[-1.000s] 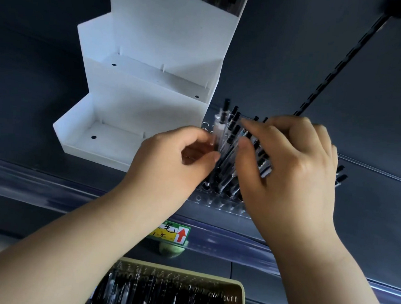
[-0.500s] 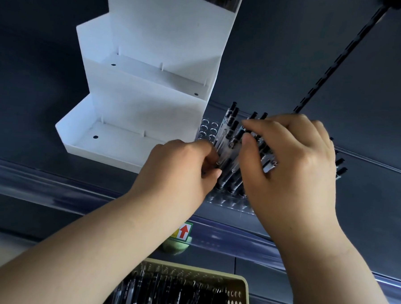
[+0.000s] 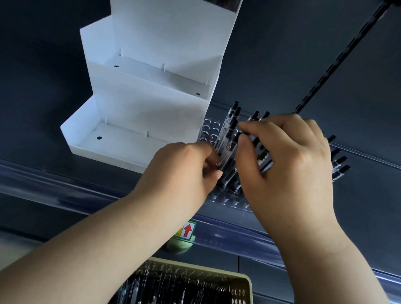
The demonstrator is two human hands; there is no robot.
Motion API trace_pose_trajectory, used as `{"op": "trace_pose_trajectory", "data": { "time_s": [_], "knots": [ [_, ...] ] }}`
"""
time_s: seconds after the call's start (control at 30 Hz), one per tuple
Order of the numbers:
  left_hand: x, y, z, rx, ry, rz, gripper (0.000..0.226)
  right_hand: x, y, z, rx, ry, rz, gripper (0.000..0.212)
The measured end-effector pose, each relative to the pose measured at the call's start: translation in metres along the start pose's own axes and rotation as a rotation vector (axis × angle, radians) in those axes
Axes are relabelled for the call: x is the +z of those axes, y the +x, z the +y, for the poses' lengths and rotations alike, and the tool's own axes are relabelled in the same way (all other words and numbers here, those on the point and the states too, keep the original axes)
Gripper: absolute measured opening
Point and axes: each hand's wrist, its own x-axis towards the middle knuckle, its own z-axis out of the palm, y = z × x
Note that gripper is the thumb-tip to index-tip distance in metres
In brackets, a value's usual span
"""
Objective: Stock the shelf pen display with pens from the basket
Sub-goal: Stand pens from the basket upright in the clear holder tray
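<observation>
A clear pen display rack (image 3: pixel 210 131) with round holes sits on the dark shelf, right of a white tiered stand. Several black-capped clear pens (image 3: pixel 231 128) stand in it. My left hand (image 3: pixel 182 171) pinches the lower barrel of one pen at the rack's left side. My right hand (image 3: pixel 285 156) reaches over the rack, its thumb and forefinger pinching the top of a pen; more pens (image 3: pixel 338 163) stick out behind it. A yellow perforated basket (image 3: pixel 241 293) full of pens lies at the bottom.
The white tiered stand (image 3: pixel 136 116) stands left of the rack, its two lower tiers bare. A clear price rail (image 3: pixel 53 186) runs along the shelf edge with a red-arrow tag (image 3: pixel 187 230). A slotted black upright (image 3: pixel 339 57) runs up the back panel at right.
My left hand has slid down and right along the pen toward the rack holes. My right hand stayed over the rack. The view shifted slightly.
</observation>
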Motion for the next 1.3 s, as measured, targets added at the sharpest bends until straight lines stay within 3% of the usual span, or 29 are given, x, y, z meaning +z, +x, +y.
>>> {"op": "trace_pose_trajectory", "data": {
  "time_s": [0.3, 0.47, 0.67, 0.77, 0.93, 1.07, 1.23, 1.3],
  "knots": [
    [-0.003, -0.002, -0.007, 0.109, 0.204, 0.040, 0.027, -0.006, 0.001, -0.004, -0.005, -0.014, 0.006, 0.022],
    [-0.009, -0.020, -0.016, 0.304, 0.249, 0.125, 0.027, -0.021, -0.013, -0.015, -0.058, -0.027, 0.010, 0.022],
    [-0.003, -0.062, -0.026, 0.422, 0.350, -0.009, 0.025, -0.031, -0.066, -0.017, -0.117, -0.023, -0.240, 0.025],
    [0.000, -0.088, -0.033, 0.483, 0.389, -0.077, 0.018, -0.043, -0.096, -0.017, -0.056, 0.050, -0.385, 0.024],
    [0.014, -0.131, -0.059, 0.166, 0.460, -0.343, 0.026, -0.051, -0.152, -0.021, 0.328, 0.059, -0.784, 0.025],
    [0.039, -0.169, -0.085, -0.099, 0.524, -0.454, 0.026, -0.037, -0.186, -0.036, 0.514, 0.028, -1.044, 0.024],
    [0.069, -0.205, -0.110, -0.453, 0.485, -0.593, 0.044, -0.009, -0.228, -0.063, 0.661, 0.155, -1.189, 0.025],
    [0.073, -0.206, -0.111, -0.491, 0.452, -0.593, 0.043, 0.004, -0.237, -0.075, 0.702, 0.220, -1.202, 0.026]
  ]
}}
